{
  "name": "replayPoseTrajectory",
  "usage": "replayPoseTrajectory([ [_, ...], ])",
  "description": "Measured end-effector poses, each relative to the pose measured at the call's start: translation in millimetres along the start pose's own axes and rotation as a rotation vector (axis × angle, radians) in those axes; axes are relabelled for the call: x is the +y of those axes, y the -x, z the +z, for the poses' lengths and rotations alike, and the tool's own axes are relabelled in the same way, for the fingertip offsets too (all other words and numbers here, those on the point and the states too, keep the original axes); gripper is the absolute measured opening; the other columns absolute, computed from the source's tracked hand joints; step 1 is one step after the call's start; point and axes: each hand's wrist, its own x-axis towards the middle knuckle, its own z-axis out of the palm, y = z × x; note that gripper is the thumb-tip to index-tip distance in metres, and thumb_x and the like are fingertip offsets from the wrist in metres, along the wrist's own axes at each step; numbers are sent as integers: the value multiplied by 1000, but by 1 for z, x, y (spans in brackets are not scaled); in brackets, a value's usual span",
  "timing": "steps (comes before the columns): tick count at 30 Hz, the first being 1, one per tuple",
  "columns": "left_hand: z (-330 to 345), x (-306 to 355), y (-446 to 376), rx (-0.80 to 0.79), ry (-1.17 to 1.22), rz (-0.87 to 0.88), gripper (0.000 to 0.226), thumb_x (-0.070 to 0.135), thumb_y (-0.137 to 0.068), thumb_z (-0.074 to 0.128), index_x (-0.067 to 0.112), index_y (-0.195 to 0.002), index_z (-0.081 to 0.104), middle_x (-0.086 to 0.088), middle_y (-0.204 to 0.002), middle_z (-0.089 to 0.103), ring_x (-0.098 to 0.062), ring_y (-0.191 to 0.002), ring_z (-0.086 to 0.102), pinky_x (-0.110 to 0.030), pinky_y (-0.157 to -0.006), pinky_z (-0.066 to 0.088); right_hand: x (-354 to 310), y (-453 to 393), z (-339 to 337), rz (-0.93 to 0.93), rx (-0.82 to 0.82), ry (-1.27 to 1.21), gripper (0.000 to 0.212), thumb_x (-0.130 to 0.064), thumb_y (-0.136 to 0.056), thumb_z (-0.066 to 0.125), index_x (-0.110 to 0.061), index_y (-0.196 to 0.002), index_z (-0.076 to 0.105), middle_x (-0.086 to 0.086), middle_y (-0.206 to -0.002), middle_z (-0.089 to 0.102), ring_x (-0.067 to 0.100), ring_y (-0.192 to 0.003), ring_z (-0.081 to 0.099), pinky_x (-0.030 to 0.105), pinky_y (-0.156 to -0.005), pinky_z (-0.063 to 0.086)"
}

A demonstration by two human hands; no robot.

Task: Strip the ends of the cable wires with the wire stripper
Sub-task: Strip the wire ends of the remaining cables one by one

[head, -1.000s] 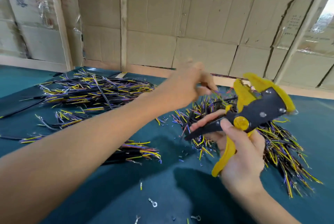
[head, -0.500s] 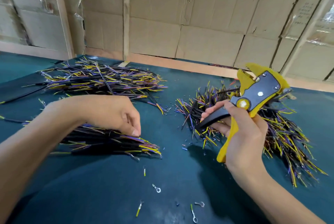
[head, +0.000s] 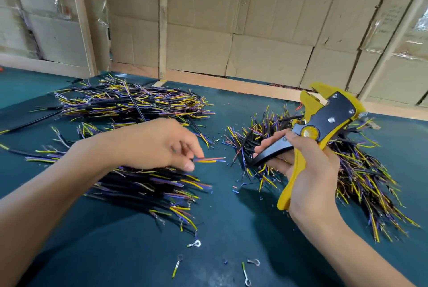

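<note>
above the green worktop [head: 231, 228], the left hand [head: 157, 145] pinches a cable [head: 209, 160] lifted just over the near pile [head: 148, 184], while the right hand [head: 308, 170] grips the yellow wire stripper [head: 322, 124] upright.

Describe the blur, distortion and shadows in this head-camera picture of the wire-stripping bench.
Head view: left hand and its pinched cable are slightly motion-blurred; wire stripper is sharp; wide-angle lens bows the wall posts; soft arm shadows fall on the table.

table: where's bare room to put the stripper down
Bare cloth between the near-left cable pile and the right pile, though insulation bits dot it. Ring terminals scatter the near edge. The far-left pile is crowded.
</note>
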Motion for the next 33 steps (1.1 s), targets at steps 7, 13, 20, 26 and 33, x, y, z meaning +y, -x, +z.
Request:
replayPoseTrajectory([
  [7, 22, 23, -5, 696, -203, 550, 18, 10, -99, 60, 8, -112, 72, -7, -100, 59, -22, -86, 58, -33, -81, 47, 1, -2, 4, 41, -122, -114, 11, -9, -84, 60, -3, -79, 67, 20, -71, 65, 44, -70, 67, 56, -77, 58],
  [13, 35, 30, -4, 762, -337, 603, 28, 13, -101, 56, 5, -126, 64, -10, -104, 65, -28, -92, 63, -42, -83, 53, 0, 3, 9, 75, -332, -191, 22, -19, -74, 86, -9, -87, 73, 27, -90, 68, 43, -84, 70, 49, -74, 58],
  [20, 33, 27, -3, 717, -249, 571, 20, 11, -98, 60, 3, -114, 69, -7, -96, 64, -22, -86, 62, -39, -80, 51, 0, 3, 7, 10, -228, -40, 8, -11, -79, 78, -9, -82, 71, 26, -86, 70, 41, -74, 69, 60, -81, 57],
  [26, 27, 21, -3, 624, -353, 462, 26, 28, -97, 58, 18, -120, 66, 4, -98, 63, 2, -83, 47, -29, -81, 51, 1, 0, 7, -39, -112, 41, 10, -5, -80, 71, -14, -76, 71, 14, -73, 70, 37, -71, 69, 62, -85, 56],
  [33, -2, -8, 6, 199, -644, -141, 31, 69, -89, 41, 47, -107, 54, 23, -89, 63, -11, -101, 62, -31, -82, 50, -10, -13, -1, -94, -18, -91, 22, 11, -85, 66, -10, -78, 64, 10, -76, 62, 36, -69, 64, 44, -75, 57],
])
